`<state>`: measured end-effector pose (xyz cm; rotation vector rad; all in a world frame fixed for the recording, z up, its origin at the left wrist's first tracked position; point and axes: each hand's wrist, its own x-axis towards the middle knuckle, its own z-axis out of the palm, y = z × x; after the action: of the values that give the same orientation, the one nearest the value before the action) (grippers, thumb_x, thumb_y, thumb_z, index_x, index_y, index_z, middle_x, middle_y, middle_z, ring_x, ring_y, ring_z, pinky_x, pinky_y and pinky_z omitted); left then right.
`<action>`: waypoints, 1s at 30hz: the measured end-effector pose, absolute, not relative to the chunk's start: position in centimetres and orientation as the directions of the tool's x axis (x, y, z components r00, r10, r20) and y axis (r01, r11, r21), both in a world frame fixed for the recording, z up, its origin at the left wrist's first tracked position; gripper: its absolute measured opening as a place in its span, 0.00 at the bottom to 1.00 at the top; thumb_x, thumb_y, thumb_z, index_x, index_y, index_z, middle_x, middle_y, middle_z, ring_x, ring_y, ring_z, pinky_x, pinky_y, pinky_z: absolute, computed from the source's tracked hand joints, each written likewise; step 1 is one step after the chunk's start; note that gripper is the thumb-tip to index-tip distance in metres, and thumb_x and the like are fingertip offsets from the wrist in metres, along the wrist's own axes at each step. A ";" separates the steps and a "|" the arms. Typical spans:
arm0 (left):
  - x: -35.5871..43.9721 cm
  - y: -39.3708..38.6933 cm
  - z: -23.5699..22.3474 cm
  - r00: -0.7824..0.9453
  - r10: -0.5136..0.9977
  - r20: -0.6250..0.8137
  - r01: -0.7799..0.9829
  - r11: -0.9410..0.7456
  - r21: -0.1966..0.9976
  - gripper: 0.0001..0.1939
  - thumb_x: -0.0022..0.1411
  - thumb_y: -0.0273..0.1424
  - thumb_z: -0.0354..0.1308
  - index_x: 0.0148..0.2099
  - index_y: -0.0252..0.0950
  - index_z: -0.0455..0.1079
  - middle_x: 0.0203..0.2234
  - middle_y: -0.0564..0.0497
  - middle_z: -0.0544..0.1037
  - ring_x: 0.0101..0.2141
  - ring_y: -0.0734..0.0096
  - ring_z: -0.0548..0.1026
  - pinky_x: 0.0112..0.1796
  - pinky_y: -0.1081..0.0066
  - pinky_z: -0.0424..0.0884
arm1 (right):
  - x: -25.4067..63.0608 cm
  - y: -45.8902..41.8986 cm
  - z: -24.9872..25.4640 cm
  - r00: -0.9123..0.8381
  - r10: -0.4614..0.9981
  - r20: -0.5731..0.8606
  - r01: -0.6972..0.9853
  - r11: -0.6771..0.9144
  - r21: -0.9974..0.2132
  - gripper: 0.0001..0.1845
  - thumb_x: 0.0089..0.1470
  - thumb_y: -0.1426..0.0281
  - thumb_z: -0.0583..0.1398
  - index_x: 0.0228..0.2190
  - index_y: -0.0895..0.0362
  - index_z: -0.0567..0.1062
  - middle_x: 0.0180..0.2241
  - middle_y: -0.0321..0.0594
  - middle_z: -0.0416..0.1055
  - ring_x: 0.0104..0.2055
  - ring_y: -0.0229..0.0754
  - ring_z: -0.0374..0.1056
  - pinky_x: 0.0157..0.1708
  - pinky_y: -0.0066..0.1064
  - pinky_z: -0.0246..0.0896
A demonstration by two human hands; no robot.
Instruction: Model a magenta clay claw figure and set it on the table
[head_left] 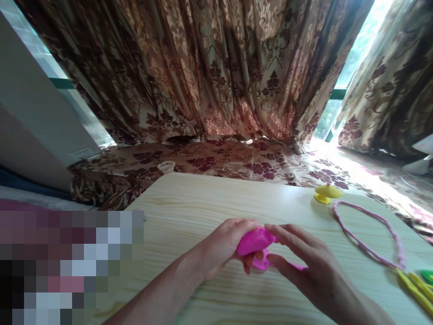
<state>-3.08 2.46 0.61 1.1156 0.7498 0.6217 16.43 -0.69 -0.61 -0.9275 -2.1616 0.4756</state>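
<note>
My left hand point(221, 248) and my right hand point(304, 266) meet over a light wooden table point(189, 203). Both pinch one lump of bright pink modelling clay point(254, 241). The left fingers curl round its left side and underside. The right fingers press on its right end, where a thin pink bit sticks out below the thumb. The lump sits just above the tabletop, near the front middle.
A thin pink clay rope point(367, 232) lies in a loop at the right. A yellow clay shape point(326, 193) stands behind it. Yellow strips point(414, 289) and a green piece point(428, 275) lie at the right edge. Patterned curtains point(216, 81) hang behind. A blurred patch covers the lower left.
</note>
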 end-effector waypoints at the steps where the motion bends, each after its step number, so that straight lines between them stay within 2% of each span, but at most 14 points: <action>1: -3.1 2.4 0.6 0.625 0.746 -0.229 -0.066 0.343 0.937 0.20 0.61 0.40 0.44 0.31 0.30 0.70 0.19 0.50 0.71 0.19 0.75 0.66 0.20 0.74 0.64 | 16.4 -0.7 -0.5 -0.512 0.715 0.476 0.456 0.696 -0.555 0.26 0.54 0.74 0.58 0.54 0.47 0.61 0.40 0.41 0.69 0.38 0.40 0.66 0.36 0.31 0.64; 6: -2.8 2.2 0.3 0.704 0.645 -0.297 -0.035 0.449 0.893 0.21 0.61 0.41 0.41 0.32 0.32 0.69 0.16 0.53 0.67 0.15 0.78 0.60 0.16 0.76 0.61 | 16.2 -1.1 -0.4 -0.519 0.690 0.505 0.395 0.717 -0.574 0.27 0.54 0.76 0.58 0.54 0.50 0.61 0.36 0.40 0.69 0.35 0.39 0.66 0.33 0.30 0.64; 9: -2.3 1.9 0.2 0.677 0.687 -0.264 -0.048 0.399 0.916 0.25 0.62 0.46 0.39 0.32 0.32 0.68 0.16 0.52 0.67 0.15 0.78 0.61 0.17 0.75 0.62 | 16.0 -1.3 -0.5 -0.453 0.736 0.504 0.384 0.671 -0.635 0.22 0.53 0.76 0.58 0.49 0.50 0.66 0.33 0.38 0.69 0.33 0.37 0.66 0.32 0.28 0.63; 13: -1.6 0.9 0.6 0.509 0.856 -0.092 -0.040 0.130 0.991 0.20 0.63 0.44 0.41 0.45 0.35 0.64 0.20 0.54 0.69 0.21 0.76 0.67 0.22 0.75 0.65 | 15.5 -1.3 -0.7 -0.257 0.874 0.411 0.343 0.481 -0.807 0.10 0.53 0.73 0.59 0.39 0.51 0.73 0.30 0.35 0.71 0.31 0.36 0.67 0.31 0.26 0.63; 16: -1.5 0.4 0.7 0.375 0.922 0.097 0.084 -0.138 0.987 0.16 0.63 0.40 0.47 0.51 0.41 0.59 0.28 0.54 0.71 0.29 0.74 0.70 0.30 0.73 0.68 | 15.3 -1.1 -0.7 -0.139 0.968 0.209 0.182 0.233 -0.955 0.08 0.52 0.67 0.60 0.37 0.53 0.74 0.29 0.35 0.71 0.29 0.36 0.66 0.28 0.25 0.62; 19: -1.8 0.6 0.5 0.359 0.855 0.375 0.284 -0.483 0.828 0.19 0.59 0.35 0.55 0.53 0.42 0.60 0.38 0.51 0.72 0.38 0.69 0.70 0.42 0.67 0.66 | 15.4 -0.7 -0.4 -0.125 0.992 0.002 0.013 0.003 -1.000 0.11 0.51 0.63 0.61 0.34 0.57 0.74 0.23 0.34 0.68 0.24 0.33 0.62 0.26 0.24 0.60; 22: -2.1 1.2 0.4 0.462 0.696 0.550 0.351 -0.713 0.607 0.16 0.57 0.29 0.56 0.50 0.40 0.64 0.41 0.50 0.73 0.42 0.67 0.67 0.47 0.65 0.62 | 15.7 -0.4 0.1 -0.194 0.977 -0.082 -0.058 -0.095 -0.994 0.12 0.52 0.62 0.60 0.32 0.59 0.74 0.23 0.34 0.66 0.24 0.31 0.59 0.26 0.24 0.59; 23: -2.2 1.3 0.4 0.467 0.689 0.555 0.349 -0.720 0.600 0.15 0.57 0.29 0.56 0.48 0.39 0.65 0.40 0.50 0.73 0.42 0.67 0.67 0.47 0.65 0.62 | 15.8 -0.4 0.3 -0.223 0.971 -0.081 -0.046 -0.093 -0.995 0.13 0.54 0.62 0.58 0.34 0.59 0.74 0.24 0.34 0.66 0.24 0.32 0.60 0.27 0.25 0.60; 24: -2.2 1.4 0.5 0.440 0.725 0.529 0.343 -0.681 0.647 0.14 0.57 0.30 0.56 0.47 0.39 0.66 0.39 0.50 0.73 0.42 0.68 0.67 0.46 0.66 0.62 | 16.0 -0.4 0.4 -0.240 0.969 -0.060 -0.006 -0.063 -0.998 0.14 0.55 0.62 0.57 0.38 0.58 0.73 0.24 0.34 0.66 0.26 0.33 0.61 0.28 0.26 0.61; 26: -2.2 1.5 0.6 0.358 0.856 0.374 0.283 -0.481 0.830 0.11 0.59 0.34 0.54 0.44 0.37 0.67 0.37 0.50 0.74 0.39 0.68 0.69 0.42 0.68 0.65 | 16.3 -0.6 0.5 -0.233 0.972 0.041 0.154 0.079 -0.985 0.18 0.56 0.63 0.56 0.48 0.55 0.67 0.26 0.35 0.67 0.29 0.37 0.64 0.31 0.29 0.62; 28: -2.1 1.6 0.7 0.356 0.922 0.150 0.158 -0.218 0.963 0.14 0.61 0.39 0.49 0.40 0.35 0.68 0.31 0.49 0.74 0.32 0.71 0.70 0.35 0.71 0.66 | 16.7 -0.8 0.4 -0.221 0.948 0.229 0.348 0.296 -0.890 0.27 0.55 0.65 0.58 0.55 0.51 0.58 0.31 0.37 0.69 0.33 0.40 0.66 0.34 0.32 0.63; 30: -2.1 1.7 0.7 0.450 0.893 -0.017 0.048 -0.005 0.999 0.22 0.63 0.43 0.43 0.34 0.32 0.70 0.24 0.49 0.73 0.25 0.73 0.68 0.29 0.73 0.65 | 16.9 -0.9 0.1 -0.286 0.863 0.417 0.464 0.505 -0.728 0.32 0.52 0.68 0.60 0.56 0.48 0.56 0.37 0.39 0.69 0.37 0.41 0.66 0.37 0.33 0.63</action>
<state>-2.10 1.65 0.71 1.4242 0.8931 0.8306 16.93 -0.88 0.11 -1.0924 -1.9232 0.6116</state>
